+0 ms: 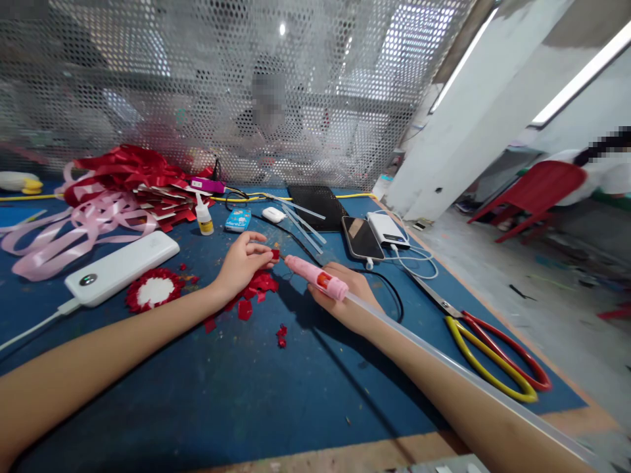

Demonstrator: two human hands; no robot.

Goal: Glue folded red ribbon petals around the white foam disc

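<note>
Between the fingertips of my left hand [245,264] is a small red ribbon square [275,253]. My right hand [348,295] is closed around a pink glue gun [318,276], its tip pointing at the square and close to it. A long clear glue stick [444,358] runs out of the gun's back end, over my right forearm. Beneath my left hand lies a pile of cut red ribbon pieces [256,287]. To its left is a white disc with a ruffled red border [154,290]. A small red folded bit [281,336] lies nearer to me.
A white power bank [123,268], pink ribbon [83,226], red ribbon [125,171] and a glue bottle [204,217] are on the left. Spare glue sticks [305,226], a phone [362,238] and large scissors [486,341] lie rightward. A perforated metal screen [221,85] stands behind.
</note>
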